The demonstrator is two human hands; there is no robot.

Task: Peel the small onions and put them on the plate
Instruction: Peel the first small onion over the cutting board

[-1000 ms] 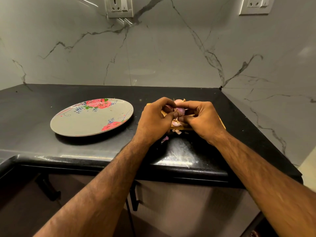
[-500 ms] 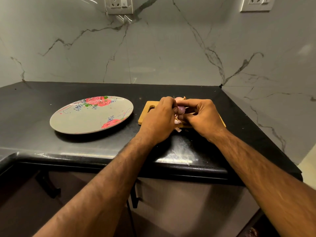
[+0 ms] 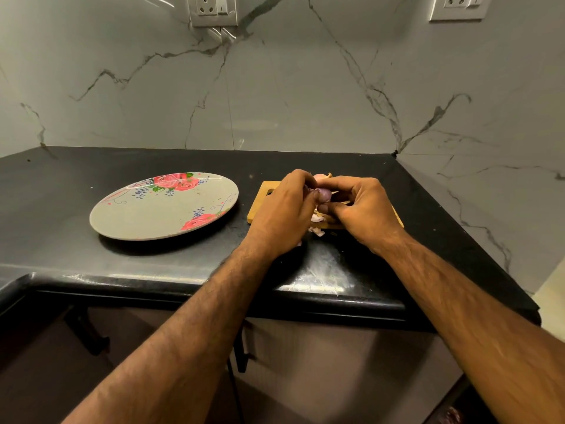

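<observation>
Onion (image 3: 324, 194) pinched between left grip (image 3: 281, 215) and right grip (image 3: 367, 209) over the cutting board (image 3: 260, 206); plate (image 3: 146, 215) lies at nine o'clock from it, nearer the left grip, well apart

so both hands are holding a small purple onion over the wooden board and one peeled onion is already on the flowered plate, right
Not quite: the head view shows no onion on the round grey flowered plate yet. The rest holds: left hand and right hand hold a small purple onion over the light wooden board.
</observation>
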